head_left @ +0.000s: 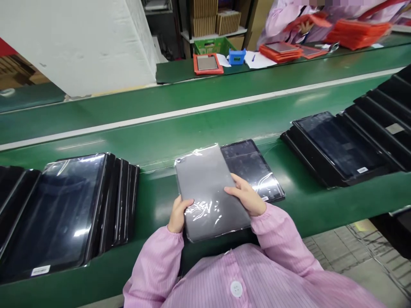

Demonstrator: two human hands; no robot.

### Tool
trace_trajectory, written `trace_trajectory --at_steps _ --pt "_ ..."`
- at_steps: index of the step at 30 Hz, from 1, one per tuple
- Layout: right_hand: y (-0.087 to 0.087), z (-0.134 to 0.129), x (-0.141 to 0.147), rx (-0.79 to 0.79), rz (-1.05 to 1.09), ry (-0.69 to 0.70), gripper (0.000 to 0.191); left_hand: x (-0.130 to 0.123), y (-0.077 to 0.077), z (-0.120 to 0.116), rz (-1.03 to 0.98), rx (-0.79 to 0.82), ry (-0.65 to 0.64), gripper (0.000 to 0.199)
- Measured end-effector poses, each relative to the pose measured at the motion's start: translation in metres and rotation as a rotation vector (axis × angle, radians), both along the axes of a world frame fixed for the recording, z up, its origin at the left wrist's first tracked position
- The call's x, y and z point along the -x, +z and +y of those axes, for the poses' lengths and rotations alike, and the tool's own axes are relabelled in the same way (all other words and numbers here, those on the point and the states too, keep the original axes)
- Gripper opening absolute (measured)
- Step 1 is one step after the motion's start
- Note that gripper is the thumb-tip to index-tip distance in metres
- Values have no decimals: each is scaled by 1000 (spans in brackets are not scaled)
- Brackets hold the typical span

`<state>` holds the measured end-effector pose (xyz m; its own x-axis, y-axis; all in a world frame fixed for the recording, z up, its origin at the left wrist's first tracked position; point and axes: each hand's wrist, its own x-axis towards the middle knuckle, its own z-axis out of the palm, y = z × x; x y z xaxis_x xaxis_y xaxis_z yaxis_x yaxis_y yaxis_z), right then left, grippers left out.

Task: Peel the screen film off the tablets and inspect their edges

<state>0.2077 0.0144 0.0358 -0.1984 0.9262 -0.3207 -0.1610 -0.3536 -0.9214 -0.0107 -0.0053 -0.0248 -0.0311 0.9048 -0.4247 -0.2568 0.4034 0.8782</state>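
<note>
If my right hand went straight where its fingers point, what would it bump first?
Most likely the gray tablet, which the right hand is holding and points across, though depth is unclear.

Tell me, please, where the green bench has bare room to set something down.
The green bench is bare between the left stack and gray tablet, between the dark tablet and right stack, and behind both tablets up to the white strip. Both stacked ends are crowded.

striped pink smock (pixel 266 273), white button (pixel 236 288)
</note>
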Motion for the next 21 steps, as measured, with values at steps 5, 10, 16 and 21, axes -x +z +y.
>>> trace_trajectory --at_steps 5,10,16,21 --pt "54 -14 -33 -176 -263 15 44 -10 6 -1 28 -153 -150 73" --pt "74 -35 -16 -446 -657 86 50 -6 7 -2 -92 -150 -251 64" --pt "49 -52 7 -388 -539 385 43 12 16 -1 -132 -48 -3 56" --pt "12 -66 -19 -206 -893 370 27 12 8 9 82 -13 89 50"
